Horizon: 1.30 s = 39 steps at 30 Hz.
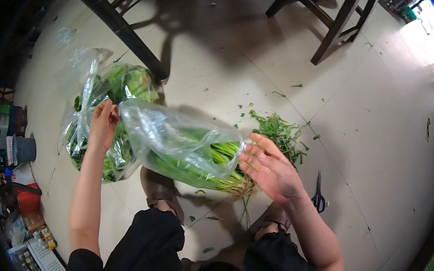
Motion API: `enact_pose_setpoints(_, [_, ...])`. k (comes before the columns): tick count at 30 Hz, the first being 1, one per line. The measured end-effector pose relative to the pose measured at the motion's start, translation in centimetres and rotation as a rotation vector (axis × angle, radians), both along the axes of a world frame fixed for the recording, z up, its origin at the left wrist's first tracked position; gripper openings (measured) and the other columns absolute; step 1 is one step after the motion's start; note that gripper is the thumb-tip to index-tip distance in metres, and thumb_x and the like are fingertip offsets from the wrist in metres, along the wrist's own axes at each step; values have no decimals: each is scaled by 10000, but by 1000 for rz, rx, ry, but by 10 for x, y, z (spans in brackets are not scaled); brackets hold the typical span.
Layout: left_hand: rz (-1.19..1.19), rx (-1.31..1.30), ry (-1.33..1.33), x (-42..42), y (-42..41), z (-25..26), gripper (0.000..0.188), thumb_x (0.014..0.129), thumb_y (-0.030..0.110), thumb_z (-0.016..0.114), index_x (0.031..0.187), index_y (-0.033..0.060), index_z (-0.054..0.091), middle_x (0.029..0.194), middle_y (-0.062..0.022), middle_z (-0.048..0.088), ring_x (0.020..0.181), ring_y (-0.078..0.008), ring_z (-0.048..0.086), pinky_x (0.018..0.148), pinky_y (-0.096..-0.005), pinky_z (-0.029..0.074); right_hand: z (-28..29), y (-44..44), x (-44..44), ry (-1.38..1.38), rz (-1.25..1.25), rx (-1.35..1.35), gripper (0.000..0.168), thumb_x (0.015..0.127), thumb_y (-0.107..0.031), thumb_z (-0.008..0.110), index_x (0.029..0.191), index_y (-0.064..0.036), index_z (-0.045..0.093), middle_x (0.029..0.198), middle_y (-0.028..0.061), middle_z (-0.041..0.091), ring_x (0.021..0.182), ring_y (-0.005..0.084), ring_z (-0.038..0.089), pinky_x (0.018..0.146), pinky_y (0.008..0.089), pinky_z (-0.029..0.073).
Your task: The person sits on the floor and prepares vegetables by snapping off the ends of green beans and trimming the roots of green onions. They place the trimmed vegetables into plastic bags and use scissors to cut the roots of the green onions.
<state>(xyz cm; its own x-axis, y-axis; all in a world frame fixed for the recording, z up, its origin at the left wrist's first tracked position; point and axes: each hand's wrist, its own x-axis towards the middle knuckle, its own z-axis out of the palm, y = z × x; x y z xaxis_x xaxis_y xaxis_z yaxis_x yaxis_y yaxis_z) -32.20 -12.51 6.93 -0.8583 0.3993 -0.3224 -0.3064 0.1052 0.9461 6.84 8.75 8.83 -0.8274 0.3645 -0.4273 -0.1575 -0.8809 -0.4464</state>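
A clear plastic bag stretches across the space between my hands. Inside it lies a bundle of long green stalks, probably scallions, with pale roots sticking out at the right end. My left hand pinches the bag's left end. At the bag's right edge is my right hand, palm up and fingers apart, fingertips touching the plastic rim. Behind my left hand, another clear bag of leafy green vegetables rests on the floor.
Green trimmings lie piled beyond my right hand. Dark-handled scissors lie on the tiled floor to the right. A dark table leg comes down near the bags; a wooden stool stands farther off. A grey bucket is at left.
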Motion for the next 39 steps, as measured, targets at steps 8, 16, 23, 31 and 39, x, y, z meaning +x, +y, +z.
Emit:
enact_pose_setpoints(8, [-570, -619, 364, 88, -14, -51, 661, 839, 453, 727, 1318, 26, 568, 1417, -252, 457, 1334, -387, 416, 1125, -430, 317, -95, -11, 2, -433, 237, 152, 431, 941, 3, 512, 1367, -61, 487, 1300, 118, 571, 1187, 218, 554, 1020, 354, 443])
enact_pose_setpoints(16, [-52, -220, 141, 25, -24, -51, 255, 1022, 261, 515, 926, 73, 658, 812, 15, 637, 642, -84, 498, 589, -256, 394, 3, -12, -78, -9, 390, 303, 565, 966, 5, 479, 1507, -41, 323, 1226, 125, 633, 1142, 210, 593, 1026, 356, 434])
enact_pose_setpoints(23, [100, 153, -392, 86, 21, 54, 222, 1045, 271, 493, 1005, 89, 613, 861, 0, 639, 749, -96, 584, 651, -235, 469, -39, -57, -74, -712, 740, 1686, 1055, 814, -389, 769, 1536, 19, 117, 1470, 290, 327, 1387, 394, 318, 1150, 478, 277])
enact_pose_setpoints(31, [-239, 651, -723, 128, 5, 168, 249, 1036, 289, 503, 1109, 75, 608, 885, -10, 630, 771, -104, 596, 617, -261, 476, -87, -62, -24, -759, 386, 1789, 1117, 634, -314, 886, 1487, -3, 236, 1457, 292, 300, 1344, 463, 325, 1123, 514, 304])
enact_pose_setpoints(39, [584, 113, -85, -57, -121, 89, 248, 1011, 334, 563, 1079, 108, 641, 852, 54, 586, 683, -54, 483, 600, -226, 384, -113, -36, -42, -745, 361, 1711, 893, 778, -318, 771, 1455, 35, 308, 1328, 254, 458, 1235, 410, 431, 1056, 486, 376])
